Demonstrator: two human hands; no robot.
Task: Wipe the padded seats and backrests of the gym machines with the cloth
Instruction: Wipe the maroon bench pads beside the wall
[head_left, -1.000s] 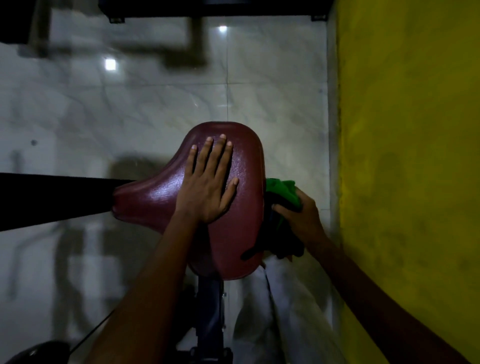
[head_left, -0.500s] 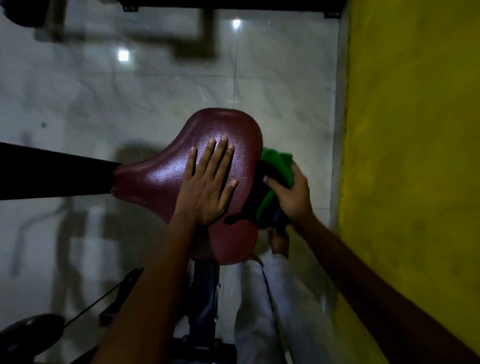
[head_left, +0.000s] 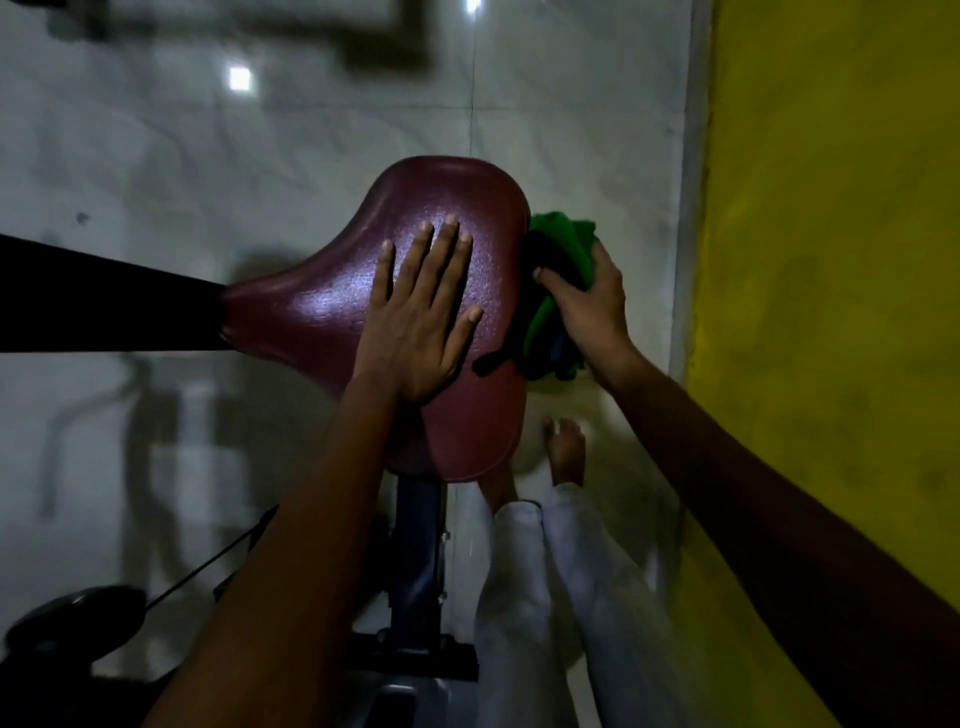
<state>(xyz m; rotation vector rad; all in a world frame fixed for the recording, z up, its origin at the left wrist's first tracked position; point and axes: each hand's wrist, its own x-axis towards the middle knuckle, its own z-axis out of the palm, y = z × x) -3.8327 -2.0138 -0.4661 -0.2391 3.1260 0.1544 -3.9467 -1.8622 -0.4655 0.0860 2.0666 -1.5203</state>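
A maroon padded bike seat fills the middle of the head view, its narrow nose pointing left. My left hand lies flat on the seat top with straight, spread fingers. My right hand grips a bunched green cloth and holds it against the seat's right edge. Part of the cloth hangs dark below the hand.
A yellow wall runs close along the right. The dark seat post drops to the frame below. A black bar reaches in from the left. My pale trouser legs and bare foot stand on the marble floor.
My right hand with the cloth has moved forward along the seat's right edge, from the rear side toward the middle. My left hand stays flat on the seat.
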